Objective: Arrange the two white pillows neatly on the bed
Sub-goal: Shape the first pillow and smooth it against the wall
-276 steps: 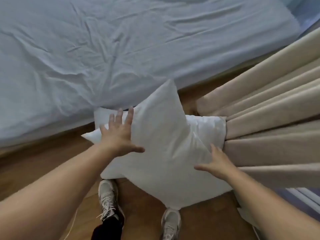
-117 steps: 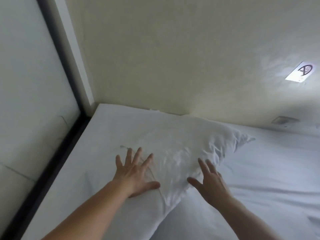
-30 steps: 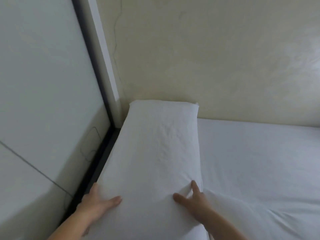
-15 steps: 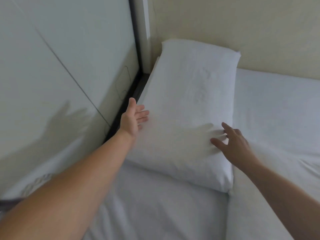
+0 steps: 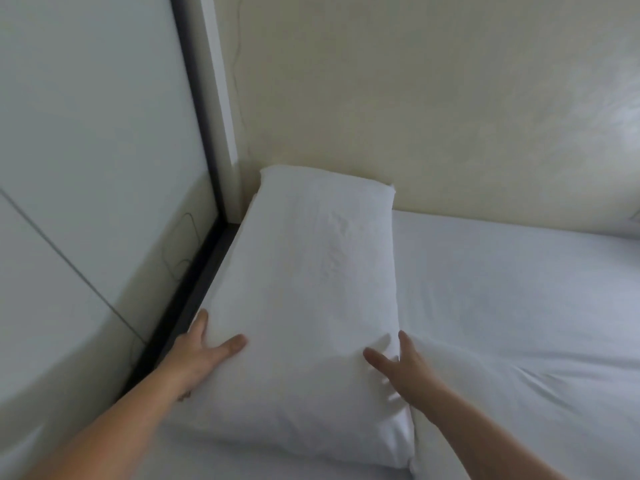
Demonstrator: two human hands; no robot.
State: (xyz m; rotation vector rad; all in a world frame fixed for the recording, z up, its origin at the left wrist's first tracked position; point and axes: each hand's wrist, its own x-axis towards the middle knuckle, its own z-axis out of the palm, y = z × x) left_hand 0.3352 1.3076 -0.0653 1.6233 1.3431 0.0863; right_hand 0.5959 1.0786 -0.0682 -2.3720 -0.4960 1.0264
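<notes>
One white pillow (image 5: 311, 289) lies lengthwise on the white bed sheet (image 5: 519, 265), its far end against the wall in the left corner. My left hand (image 5: 201, 358) clasps its left edge, thumb on top and the other fingers tucked at the side. At the right edge my right hand (image 5: 405, 372) grips it, thumb on top and fingers pressed into the fold beside it. Right of that hand the white cloth rises in a soft bulge (image 5: 519, 403); I cannot tell whether this is the second pillow.
A cream wall (image 5: 433, 98) runs along the head of the bed. On the left stands a pale glossy panel (image 5: 86, 133) with a dark frame strip (image 5: 187, 306) close to the pillow's left side. The sheet stretches away to the right.
Half a second ago both hands hovered open just off the pillow's sides; now they clasp its edges near the close end. Earlier the pillow lay crooked; it now lies straight in the corner.
</notes>
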